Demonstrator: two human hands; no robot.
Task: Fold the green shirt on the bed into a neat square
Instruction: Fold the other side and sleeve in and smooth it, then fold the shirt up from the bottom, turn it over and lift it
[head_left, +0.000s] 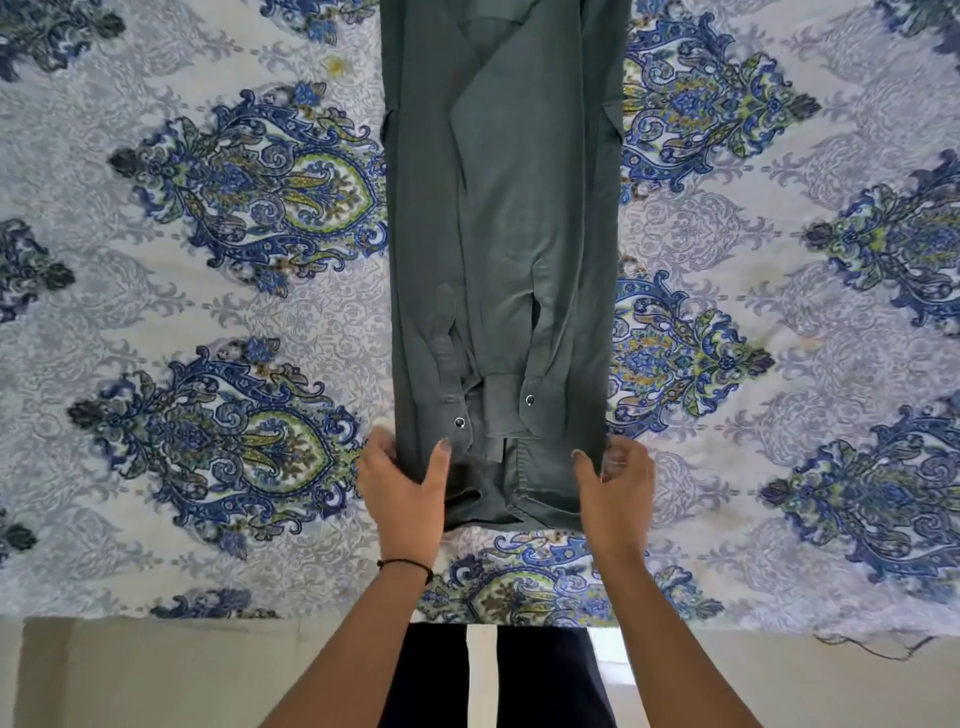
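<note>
Head view: the left hand (402, 486) and right hand (618, 486) are each pinching a near corner of the green shirt (501, 218), which is lying as a long narrow strip, sleeves folded in, on the patterned bedsheet (208, 291).

No legible text, seemingly.

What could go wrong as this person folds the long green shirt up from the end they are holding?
1. The sleeve cuffs lie loose on top near the gripped end; lifting it could let them slide out of the strip.
2. The left hand and right hand pinch opposite edges of the green shirt; an uneven pull may skew the fold.
3. The near hem looks rumpled, so creases could get folded in.
</note>
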